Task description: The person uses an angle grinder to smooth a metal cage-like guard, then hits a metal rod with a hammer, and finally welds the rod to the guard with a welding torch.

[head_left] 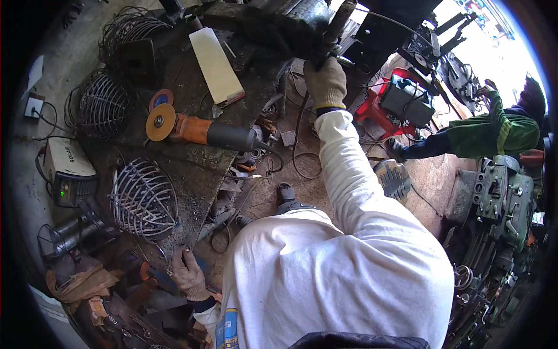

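Observation:
My right hand (325, 83), in a knitted work glove, reaches forward to the far edge of the workbench. Its fingers are closed around the lower end of a thick metal bar (340, 24) beside a dark, vise-like metal body (279, 32). Low at the left, my gloved left hand (187, 274) is bent round a thin curved metal rod (161, 251); the grip is partly hidden. Just beyond it, a cage of bent metal rods (144, 199) lies on the bench (192, 174). An orange and black angle grinder (200, 129) with a tan disc rests farther up.
More rod cages (102, 102) and a wire coil (131, 29) lie at the left. A welding machine (71, 168) stands beside the bench. A pale rectangular bar (216, 67) lies near the vise. Another person (494, 131) in green works at the right, near a red stool (372, 110) and a lathe-like machine (503, 198).

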`<state>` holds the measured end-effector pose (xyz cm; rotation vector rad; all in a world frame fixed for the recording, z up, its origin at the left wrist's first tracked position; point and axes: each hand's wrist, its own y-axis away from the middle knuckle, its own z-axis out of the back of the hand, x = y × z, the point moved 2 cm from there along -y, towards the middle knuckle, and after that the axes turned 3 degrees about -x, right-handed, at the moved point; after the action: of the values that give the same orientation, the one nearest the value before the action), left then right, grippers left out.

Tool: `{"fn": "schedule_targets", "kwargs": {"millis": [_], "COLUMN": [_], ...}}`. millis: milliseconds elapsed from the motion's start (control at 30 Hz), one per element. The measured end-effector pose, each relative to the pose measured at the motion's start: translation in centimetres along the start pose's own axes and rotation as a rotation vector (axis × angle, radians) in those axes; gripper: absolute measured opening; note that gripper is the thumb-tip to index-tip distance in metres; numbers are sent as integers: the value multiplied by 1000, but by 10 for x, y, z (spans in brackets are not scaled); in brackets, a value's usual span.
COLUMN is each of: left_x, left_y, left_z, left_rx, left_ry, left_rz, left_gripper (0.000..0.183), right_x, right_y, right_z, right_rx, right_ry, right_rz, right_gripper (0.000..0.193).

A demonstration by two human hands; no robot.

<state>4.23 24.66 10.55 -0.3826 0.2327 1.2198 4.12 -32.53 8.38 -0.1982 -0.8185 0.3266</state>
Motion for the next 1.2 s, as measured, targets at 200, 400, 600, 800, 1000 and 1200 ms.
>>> {"fn": "schedule_targets", "kwargs": {"millis": [200,400,600,800,1000,1200], "left_x": [-17,-21,-123,-123,-45,36], "left_y": [1,22,-7,21,63,119], "left_z": [0,18,39,57,58,72], "left_rx": [13,-35,-135,-188,-467,-683], "left_ry": [80,215,771,847,1373,1463], "left_rz": [-29,30,-211,-10,378,592], "left_gripper": [19,17,26,76,56,53], "right_x": [15,58,105,160,193,260], "right_y": [-19,10,128,287,375,426], "right_z": [20,75,106,107,120,69], "right_rx": [-281,85,683,1273,1413,1586], "right_ry": [-162,-369,-668,-873,-628,-278], "right_rz": [264,393,855,1067,1299,1161], "right_gripper": [34,38,29,40,34,37]}}
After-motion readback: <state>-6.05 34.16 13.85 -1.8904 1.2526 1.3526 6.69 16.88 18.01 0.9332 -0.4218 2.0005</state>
